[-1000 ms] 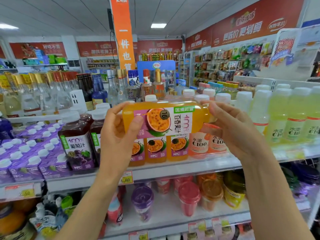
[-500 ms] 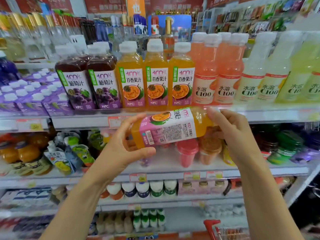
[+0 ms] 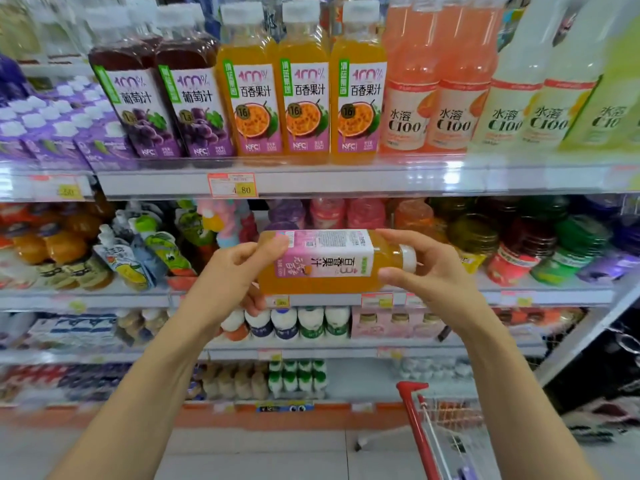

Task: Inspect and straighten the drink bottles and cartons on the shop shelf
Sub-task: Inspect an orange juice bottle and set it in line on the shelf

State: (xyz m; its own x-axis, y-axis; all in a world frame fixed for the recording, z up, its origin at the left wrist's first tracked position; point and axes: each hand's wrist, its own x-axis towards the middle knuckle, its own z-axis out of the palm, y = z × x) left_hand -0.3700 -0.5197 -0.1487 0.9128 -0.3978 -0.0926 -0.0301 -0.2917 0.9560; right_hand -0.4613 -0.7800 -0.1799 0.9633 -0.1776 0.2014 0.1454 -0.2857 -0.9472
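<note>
An orange passion-fruit juice bottle (image 3: 332,261) with a pink label lies sideways in front of me, white cap to the right. My left hand (image 3: 232,271) grips its base end and my right hand (image 3: 426,268) grips its neck end near the cap. The label's back side with small print faces up. Three matching passion-fruit bottles (image 3: 304,84) stand upright on the top shelf (image 3: 346,178), between two dark grape juice bottles (image 3: 166,98) and pink C100 bottles (image 3: 433,84). Purple cartons (image 3: 59,133) fill the shelf's left end.
Pale yellow C100 bottles (image 3: 540,91) stand at the top shelf's right. Lower shelves hold pouches (image 3: 138,258), cup drinks (image 3: 526,244) and small yoghurt bottles (image 3: 294,322). A red-handled shopping trolley (image 3: 436,431) stands at the lower right on the tiled floor.
The bottle has come down from top-shelf height to the second shelf's level and has been rolled, so its back label faces up. The view has tilted downward.
</note>
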